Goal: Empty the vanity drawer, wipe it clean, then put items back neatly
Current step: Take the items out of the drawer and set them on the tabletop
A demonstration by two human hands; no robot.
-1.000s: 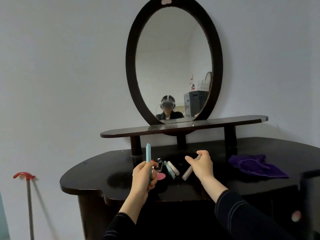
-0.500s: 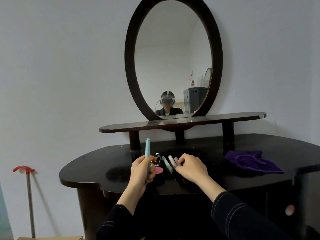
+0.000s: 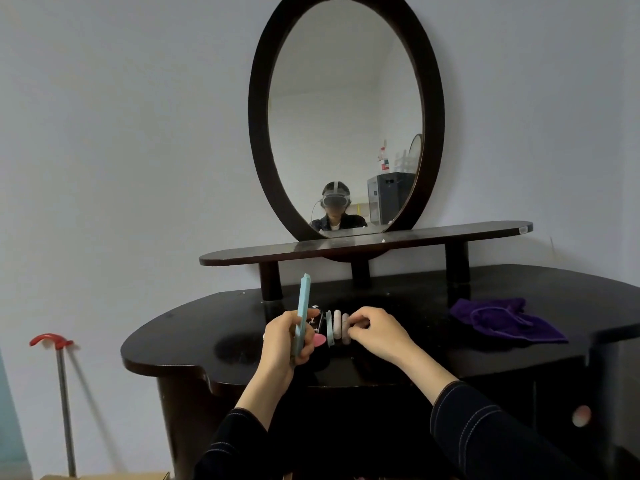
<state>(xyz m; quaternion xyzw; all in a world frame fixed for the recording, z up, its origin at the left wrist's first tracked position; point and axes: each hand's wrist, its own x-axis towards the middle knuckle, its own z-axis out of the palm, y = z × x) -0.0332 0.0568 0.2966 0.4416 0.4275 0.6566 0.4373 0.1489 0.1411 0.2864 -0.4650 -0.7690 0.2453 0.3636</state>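
Note:
My left hand (image 3: 285, 336) grips a long light-blue flat stick (image 3: 302, 306), held upright above the black vanity top (image 3: 194, 337). My right hand (image 3: 375, 329) has its fingers curled on a pale pink tube (image 3: 345, 329) that lies in a row of small items: a whitish tube (image 3: 337, 323), a light-blue stick (image 3: 329, 329), a small metal piece (image 3: 317, 318) and a pink round piece (image 3: 320, 339). The drawer itself is hidden below the vanity's front edge.
A crumpled purple cloth (image 3: 505, 320) lies on the right of the vanity top. A raised shelf (image 3: 363, 244) and an oval mirror (image 3: 346, 116) stand behind. A red-topped metal pole (image 3: 62, 393) leans at the left wall. A cabinet door with a round knob (image 3: 581, 415) is at the right.
My right hand brought the pale pink tube down from the air and laid it beside the other tubes in the row. My left hand stayed put with the blue stick.

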